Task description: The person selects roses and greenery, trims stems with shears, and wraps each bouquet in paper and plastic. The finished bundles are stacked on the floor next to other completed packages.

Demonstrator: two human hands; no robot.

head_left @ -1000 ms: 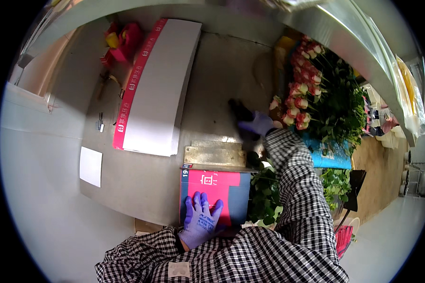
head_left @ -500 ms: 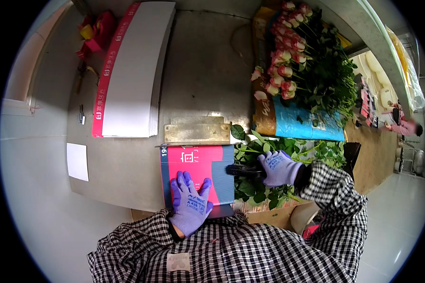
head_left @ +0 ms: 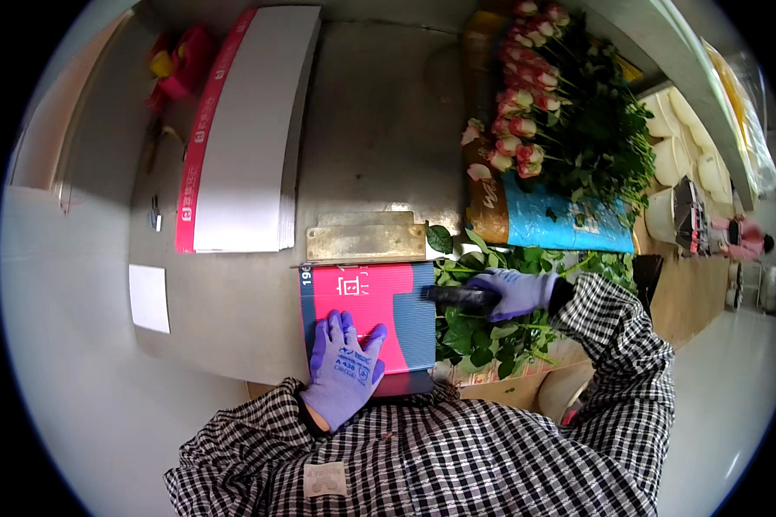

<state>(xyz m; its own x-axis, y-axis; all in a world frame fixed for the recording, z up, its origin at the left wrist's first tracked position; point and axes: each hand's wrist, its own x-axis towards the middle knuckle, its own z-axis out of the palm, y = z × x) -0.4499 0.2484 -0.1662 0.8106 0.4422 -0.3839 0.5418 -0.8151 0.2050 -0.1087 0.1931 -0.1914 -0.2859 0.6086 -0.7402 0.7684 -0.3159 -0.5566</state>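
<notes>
The left hand, in a purple glove, lies flat with fingers spread on a pink and dark blue corrugated sheet at the near edge of the grey table; its grip is released, pressing down and grasping nothing. The sheet's near edge is hidden under the hand and the checked sleeve. The right hand, also gloved, has its grip clenched round a dark, stubby tool held just right of the sheet, over a heap of green leaves and stems. What kind of tool it is cannot be made out, since its right end sits inside the fist. The leaves hide most of the cardboard box they lie in; only its near rim shows.

Just beyond the sheet lies a flat brass-coloured metal plate, touching its far edge. Farther left, a stack of white flat cartons with a pink edge runs toward the far side, with red and yellow things beside it, too blurred to name. A small white paper lies to the left. On the far right, a bunch of pink roses rests in a blue and brown wrap, their foliage crowding the table's right edge.
</notes>
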